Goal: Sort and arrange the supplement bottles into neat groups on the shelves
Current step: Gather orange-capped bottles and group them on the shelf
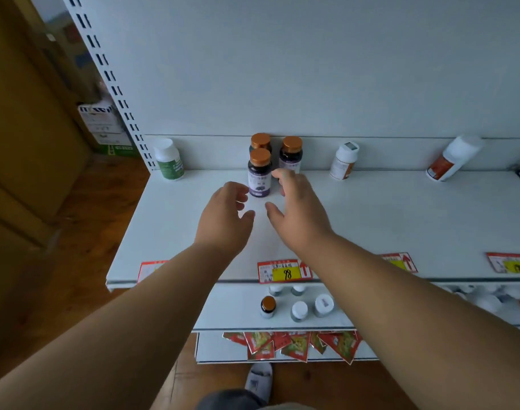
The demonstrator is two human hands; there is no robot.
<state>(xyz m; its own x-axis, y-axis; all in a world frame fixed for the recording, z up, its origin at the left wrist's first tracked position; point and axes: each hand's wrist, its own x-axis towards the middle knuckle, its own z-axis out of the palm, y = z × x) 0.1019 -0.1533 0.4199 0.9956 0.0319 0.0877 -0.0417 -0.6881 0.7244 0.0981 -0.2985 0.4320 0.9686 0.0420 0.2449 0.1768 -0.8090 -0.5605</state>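
Fingers (282, 176) flank front purple bottle (259, 173), apparently untouching.

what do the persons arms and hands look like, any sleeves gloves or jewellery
Both forearms are bare up to the frame edge: no sleeves show. The left hand and right hand wear no gloves, and no rings, watch or bracelet show on the sides facing the camera. Fingernails are hard to make out.

A pale back panel (312, 69) is edged by a slotted white upright (111, 75) — brown wood flooring (84, 232) and stacked cartons (102, 125) are seen at left.
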